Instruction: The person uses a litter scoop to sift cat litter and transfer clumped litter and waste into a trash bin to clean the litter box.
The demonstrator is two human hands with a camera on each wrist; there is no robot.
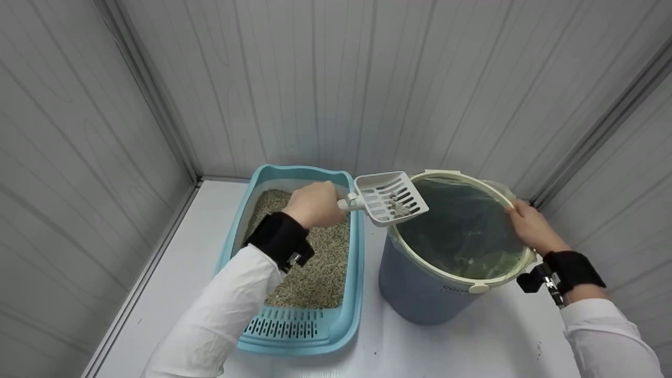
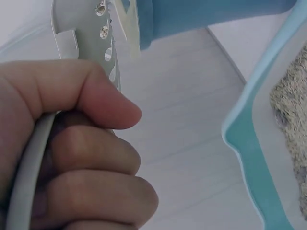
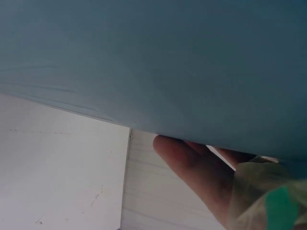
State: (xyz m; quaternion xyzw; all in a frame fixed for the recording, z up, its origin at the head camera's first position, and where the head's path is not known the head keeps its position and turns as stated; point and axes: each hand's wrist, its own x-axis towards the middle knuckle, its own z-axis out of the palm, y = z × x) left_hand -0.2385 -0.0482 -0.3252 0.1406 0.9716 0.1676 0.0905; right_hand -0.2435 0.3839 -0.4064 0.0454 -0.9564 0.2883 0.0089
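Observation:
My left hand (image 1: 316, 203) grips the handle of a white slotted litter scoop (image 1: 375, 202), its fingers curled round it in the left wrist view (image 2: 91, 148). Some pale clumps (image 1: 399, 206) lie on the scoop, whose front edge overlaps the near-left rim of a blue bin (image 1: 420, 283). A translucent bag (image 1: 462, 226) lines this tilted bin under a cream rim ring. On the bin's right side, my right hand (image 1: 533, 227) holds the rim. In the right wrist view, fingers (image 3: 192, 167) press against the bin's outer wall beside the hanging bag edge.
A light-blue litter box (image 1: 358, 273) with grainy litter (image 1: 320, 262) stands left of the bin, below my left forearm. Both containers sit on a white surface (image 1: 178, 252) with a few scattered specks. Grey panelled walls (image 1: 336, 84) enclose the back and sides.

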